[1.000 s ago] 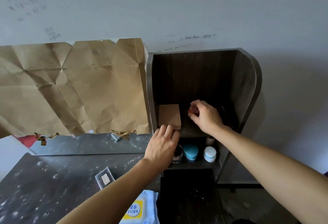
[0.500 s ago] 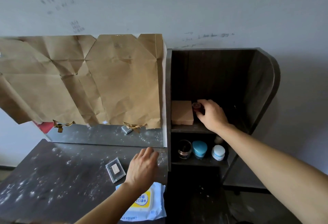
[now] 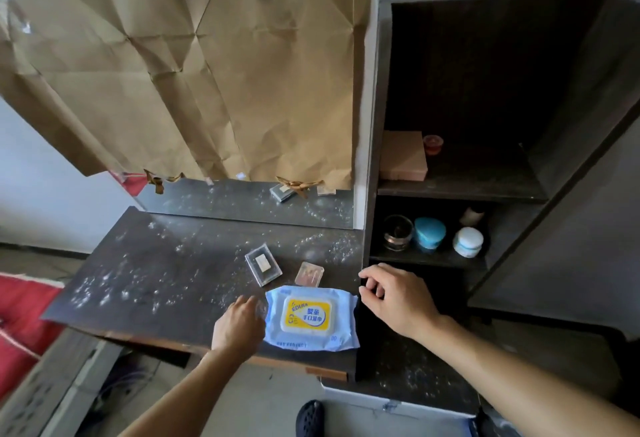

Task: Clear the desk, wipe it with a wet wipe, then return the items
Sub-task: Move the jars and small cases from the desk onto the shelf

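At the near edge of the worktop (image 3: 156,281) lies the wet wipe pack (image 3: 308,319). I'd judge it soft, light and slick, best pinched at a crimped end or held across its stiff lid. The left hand (image 3: 239,327) bends its fingers at the left seam, but I can't tell if it grips. The right hand (image 3: 398,298) hovers loosely curled and empty. Half a second ago it was up at the red jar (image 3: 433,144) on the shelf (image 3: 485,191).

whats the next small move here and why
Probably close the left hand on the wet wipe pack and lift it off the desk: that hand sits at its left edge, the right hand hovers at its right corner, and the clear case and small packet lie there too, uncleared.
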`<state>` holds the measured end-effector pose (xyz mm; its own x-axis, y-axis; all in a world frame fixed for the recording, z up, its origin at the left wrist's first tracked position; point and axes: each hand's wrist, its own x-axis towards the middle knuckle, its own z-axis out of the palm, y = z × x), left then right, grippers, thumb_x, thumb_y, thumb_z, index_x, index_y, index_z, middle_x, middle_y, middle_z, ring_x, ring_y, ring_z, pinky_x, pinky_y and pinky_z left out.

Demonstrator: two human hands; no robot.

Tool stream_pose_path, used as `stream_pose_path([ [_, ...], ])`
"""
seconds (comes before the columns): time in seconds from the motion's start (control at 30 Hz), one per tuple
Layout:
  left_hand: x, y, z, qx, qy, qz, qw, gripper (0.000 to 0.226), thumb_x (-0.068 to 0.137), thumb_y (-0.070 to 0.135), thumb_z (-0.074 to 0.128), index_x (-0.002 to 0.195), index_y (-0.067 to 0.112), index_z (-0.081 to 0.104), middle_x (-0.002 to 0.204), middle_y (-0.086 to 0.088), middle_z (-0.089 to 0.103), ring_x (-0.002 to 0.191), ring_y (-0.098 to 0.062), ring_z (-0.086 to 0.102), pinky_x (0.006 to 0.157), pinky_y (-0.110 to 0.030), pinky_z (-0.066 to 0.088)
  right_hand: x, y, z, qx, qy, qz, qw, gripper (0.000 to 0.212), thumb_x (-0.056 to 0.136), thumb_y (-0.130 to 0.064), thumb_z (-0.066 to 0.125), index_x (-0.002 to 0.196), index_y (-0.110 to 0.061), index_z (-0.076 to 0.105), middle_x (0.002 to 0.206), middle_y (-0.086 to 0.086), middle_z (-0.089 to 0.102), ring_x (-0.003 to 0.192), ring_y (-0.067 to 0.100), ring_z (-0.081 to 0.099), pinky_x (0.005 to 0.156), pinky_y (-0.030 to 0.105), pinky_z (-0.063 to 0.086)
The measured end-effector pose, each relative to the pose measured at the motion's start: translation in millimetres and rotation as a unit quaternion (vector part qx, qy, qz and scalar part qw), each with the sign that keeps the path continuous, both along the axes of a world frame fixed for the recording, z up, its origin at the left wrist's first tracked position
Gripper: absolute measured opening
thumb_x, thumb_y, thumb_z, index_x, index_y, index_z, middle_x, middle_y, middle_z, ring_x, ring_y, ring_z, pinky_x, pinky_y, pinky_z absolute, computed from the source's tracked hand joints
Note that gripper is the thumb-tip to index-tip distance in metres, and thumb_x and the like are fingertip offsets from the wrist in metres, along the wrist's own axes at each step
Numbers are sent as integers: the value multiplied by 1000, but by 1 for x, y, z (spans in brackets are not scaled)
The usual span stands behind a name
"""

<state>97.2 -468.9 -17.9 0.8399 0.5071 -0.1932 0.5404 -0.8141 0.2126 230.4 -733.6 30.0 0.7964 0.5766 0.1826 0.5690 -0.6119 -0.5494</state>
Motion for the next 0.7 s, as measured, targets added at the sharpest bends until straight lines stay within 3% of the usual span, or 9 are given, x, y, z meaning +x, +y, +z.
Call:
stream_pose_path([
  [0.13,6,31,-11,-39,25,23,999,29,88,28,56,115,19,57,116,-2,57,107,-23,58,83,-34,47,8,41,-32,-131,77,11,988,27,84,-33,57,110,-26,59,97,-10,62,87,14,61,69,27,44],
  [0.3,37,85,-30,-67,68,-4,995,45,87,38,60,126,17,48,126,-5,48,118,-24,48,93,-36,45,39,112,-70,-199,126,-20,972,38,84,-34,59,120,-22,54,115,-2,58,107,19,56,81,30,46],
  [0.47,93,126,-52,-86,73,-61,992,74,75,47,69,137,23,36,135,-5,39,125,-25,39,99,-37,40,63,172,-106,-259,141,-54,954,44,80,-40,63,117,-19,53,121,2,49,117,22,45,87,34,44],
  [0.57,124,136,-69,-83,89,-113,986,96,66,53,74,144,25,25,150,-8,23,137,-27,24,108,-39,31,67,189,-119,-294,155,-64,941,52,74,-45,66,116,-19,49,124,2,43,118,23,39,82,33,43],
  [0.7,141,137,-86,-39,116,-182,976,101,65,58,73,144,22,22,155,-9,13,143,-28,11,113,-42,23,66,195,-130,-322,168,-84,928,61,66,-52,72,113,-21,48,118,1,42,112,22,40,76,33,44],
])
